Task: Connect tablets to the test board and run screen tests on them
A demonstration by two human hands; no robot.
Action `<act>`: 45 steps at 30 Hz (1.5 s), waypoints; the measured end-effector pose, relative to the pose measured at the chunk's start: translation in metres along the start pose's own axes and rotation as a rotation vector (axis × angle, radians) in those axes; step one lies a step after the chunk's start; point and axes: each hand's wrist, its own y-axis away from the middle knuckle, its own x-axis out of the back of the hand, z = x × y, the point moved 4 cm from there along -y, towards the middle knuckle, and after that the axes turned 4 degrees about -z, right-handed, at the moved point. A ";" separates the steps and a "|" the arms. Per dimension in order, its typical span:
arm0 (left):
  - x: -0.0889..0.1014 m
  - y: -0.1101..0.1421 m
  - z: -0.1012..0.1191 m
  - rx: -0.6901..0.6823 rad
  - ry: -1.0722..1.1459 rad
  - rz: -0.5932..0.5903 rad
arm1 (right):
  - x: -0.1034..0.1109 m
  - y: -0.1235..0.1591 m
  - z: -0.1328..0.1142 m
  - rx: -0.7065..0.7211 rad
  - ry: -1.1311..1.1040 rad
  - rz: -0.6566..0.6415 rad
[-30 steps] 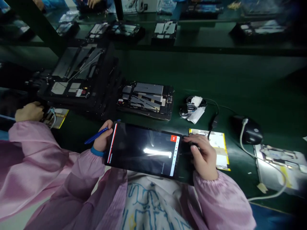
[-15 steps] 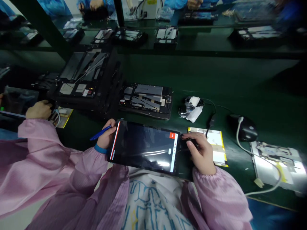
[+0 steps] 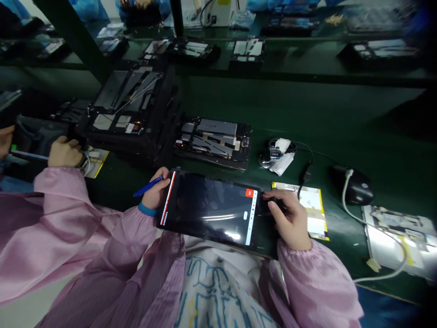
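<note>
My left hand point(image 3: 154, 196) is closed on the left edge of a tablet point(image 3: 208, 207). A blue pen-like tool point(image 3: 147, 187) sticks out from the same hand, its far end pointing left. The tablet's screen is lit, mostly dark, with a red and white strip on the left and a white bar with a red square on the right. My right hand point(image 3: 292, 221) is at the tablet's right edge, fingers bent together around something small and dark that I cannot make out. Partly behind that hand lies a silver, yellow-edged panel point(image 3: 317, 212).
Opened tablets are piled in a stack point(image 3: 133, 105), with another opened tablet point(image 3: 215, 141) beside it. Right of these lie a wrapped cable bundle point(image 3: 279, 155), a black mouse point(image 3: 353, 184), a white cable point(image 3: 348, 202) and a silver part point(image 3: 392, 241). A co-worker's hand point(image 3: 64, 152) works at left.
The whole view has shifted slightly, so things sit a little farther right. Both my hands keep their places on the tablet. The co-worker's second hand has come into view at far left.
</note>
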 end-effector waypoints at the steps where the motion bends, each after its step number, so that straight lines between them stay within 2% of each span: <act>1: 0.000 0.000 0.000 -0.001 0.002 0.002 | 0.000 0.000 0.000 -0.002 0.003 0.000; 8: -0.002 0.000 0.001 -0.006 -0.005 -0.011 | 0.000 0.000 -0.001 -0.023 0.024 0.002; 19: -0.002 -0.001 0.000 -0.016 -0.026 -0.015 | 0.000 -0.001 -0.002 0.023 0.030 -0.007; 22: -0.003 -0.002 0.000 -0.007 -0.016 -0.015 | 0.002 -0.001 -0.007 0.072 0.095 -0.033; 28: -0.004 -0.004 0.001 0.003 -0.010 0.028 | -0.007 0.024 -0.031 0.166 0.290 -0.176; 31: -0.003 -0.004 0.000 0.011 -0.029 0.032 | -0.013 0.040 -0.039 0.157 0.361 -0.197; 33: -0.002 -0.004 0.000 0.013 -0.045 0.031 | -0.010 0.044 -0.039 0.139 0.375 -0.172; 37: 0.001 -0.007 0.001 -0.004 -0.072 0.043 | 0.022 0.034 -0.019 0.036 0.246 0.048; 39: 0.001 -0.008 0.001 -0.007 -0.078 0.051 | 0.038 0.026 -0.001 -0.063 0.321 0.124; 41: 0.001 -0.009 0.002 -0.010 -0.094 0.056 | 0.044 0.019 0.017 -0.127 0.447 0.098; 45: 0.004 -0.009 0.002 -0.010 -0.128 0.066 | 0.036 0.011 0.033 -0.130 0.602 -0.004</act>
